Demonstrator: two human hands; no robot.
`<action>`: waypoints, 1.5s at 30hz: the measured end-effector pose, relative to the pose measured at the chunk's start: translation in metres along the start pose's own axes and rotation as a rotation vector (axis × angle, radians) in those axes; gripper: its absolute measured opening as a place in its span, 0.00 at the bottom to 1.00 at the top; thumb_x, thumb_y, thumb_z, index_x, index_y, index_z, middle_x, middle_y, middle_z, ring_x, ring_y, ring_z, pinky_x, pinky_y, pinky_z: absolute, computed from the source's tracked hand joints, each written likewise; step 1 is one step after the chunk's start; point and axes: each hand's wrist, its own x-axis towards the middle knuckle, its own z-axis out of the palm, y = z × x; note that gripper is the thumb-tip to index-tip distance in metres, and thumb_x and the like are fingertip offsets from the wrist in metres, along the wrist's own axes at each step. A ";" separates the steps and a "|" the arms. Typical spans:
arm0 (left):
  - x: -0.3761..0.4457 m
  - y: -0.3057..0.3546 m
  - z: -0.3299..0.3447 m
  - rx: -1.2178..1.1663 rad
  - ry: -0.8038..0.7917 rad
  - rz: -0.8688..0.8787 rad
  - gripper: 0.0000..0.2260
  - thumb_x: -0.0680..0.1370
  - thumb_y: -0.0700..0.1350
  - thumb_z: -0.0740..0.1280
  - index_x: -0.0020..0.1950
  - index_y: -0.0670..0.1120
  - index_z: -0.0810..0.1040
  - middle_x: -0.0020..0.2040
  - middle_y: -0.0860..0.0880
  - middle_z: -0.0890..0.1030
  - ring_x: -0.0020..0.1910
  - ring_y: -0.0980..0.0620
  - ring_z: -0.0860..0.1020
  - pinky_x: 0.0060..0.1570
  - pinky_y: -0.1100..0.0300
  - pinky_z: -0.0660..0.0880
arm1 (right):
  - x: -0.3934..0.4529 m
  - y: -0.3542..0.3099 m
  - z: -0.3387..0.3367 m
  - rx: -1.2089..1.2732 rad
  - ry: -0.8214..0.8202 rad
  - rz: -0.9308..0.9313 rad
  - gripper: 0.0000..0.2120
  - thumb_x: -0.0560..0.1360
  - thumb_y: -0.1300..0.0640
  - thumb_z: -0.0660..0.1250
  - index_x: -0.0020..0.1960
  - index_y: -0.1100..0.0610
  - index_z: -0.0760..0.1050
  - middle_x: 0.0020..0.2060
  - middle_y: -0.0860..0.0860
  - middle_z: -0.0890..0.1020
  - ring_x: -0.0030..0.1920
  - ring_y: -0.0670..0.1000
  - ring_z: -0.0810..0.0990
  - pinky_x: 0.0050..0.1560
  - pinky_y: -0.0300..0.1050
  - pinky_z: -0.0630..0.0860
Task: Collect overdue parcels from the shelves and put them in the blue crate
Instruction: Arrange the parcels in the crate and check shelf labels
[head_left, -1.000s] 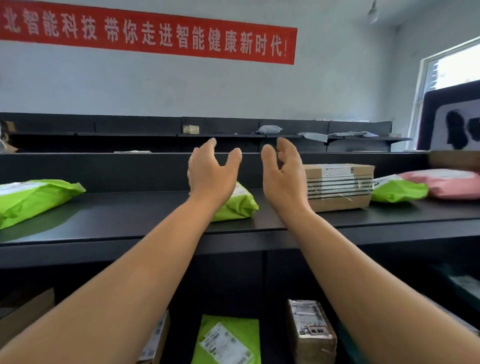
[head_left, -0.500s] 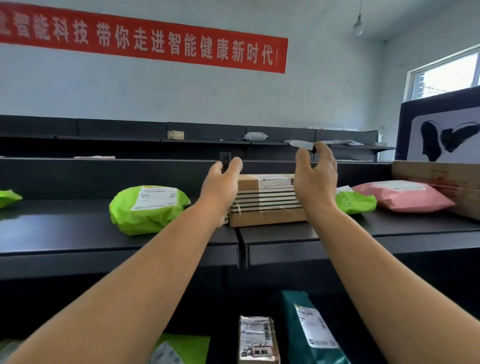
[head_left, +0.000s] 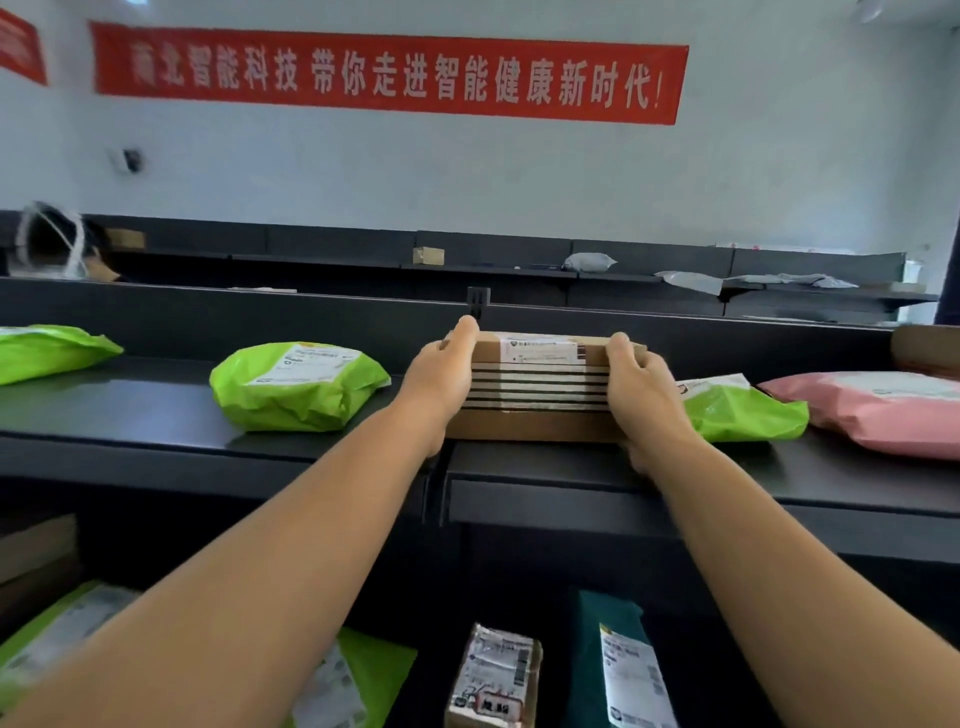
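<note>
Top shelf (head_left: 130, 415), L to R: green mailer (head_left: 49, 351) at far L edge; 2nd green mailer (head_left: 296, 384) w/ white label, lying flat. L hand (head_left: 441, 376) grips L end of cardboard box (head_left: 540, 395), fingers curled over its top edge. Box sits on shelf at the seam btwn two shelf sections, striped tape on front, label on top. R hand (head_left: 641, 389) grips box's R end, fingers over top. Small green mailer (head_left: 737, 408) just beside box, partly behind R hand; pink mailer (head_left: 878, 410) next. Lower shelf: green bags, small taped parcel (head_left: 493, 675), teal mailer (head_left: 618, 665).
</note>
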 end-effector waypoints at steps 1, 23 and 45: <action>0.000 -0.001 0.000 0.014 -0.001 0.006 0.29 0.75 0.67 0.55 0.68 0.49 0.71 0.60 0.48 0.77 0.57 0.47 0.75 0.60 0.51 0.71 | 0.000 0.001 0.001 0.013 -0.013 0.004 0.26 0.79 0.40 0.55 0.69 0.55 0.68 0.58 0.51 0.77 0.55 0.52 0.73 0.51 0.45 0.66; -0.010 0.005 -0.020 -0.381 -0.111 0.334 0.21 0.73 0.42 0.63 0.66 0.52 0.69 0.55 0.49 0.80 0.50 0.51 0.77 0.49 0.54 0.74 | -0.028 -0.019 0.002 0.378 0.047 -0.136 0.10 0.79 0.51 0.60 0.59 0.48 0.68 0.46 0.47 0.78 0.46 0.48 0.76 0.46 0.47 0.75; -0.038 0.011 -0.051 -0.395 -0.134 0.323 0.17 0.76 0.40 0.63 0.63 0.53 0.70 0.54 0.47 0.80 0.47 0.51 0.78 0.38 0.58 0.75 | -0.064 -0.029 0.011 0.370 0.116 -0.162 0.09 0.78 0.52 0.61 0.58 0.49 0.69 0.43 0.46 0.77 0.43 0.46 0.75 0.43 0.44 0.74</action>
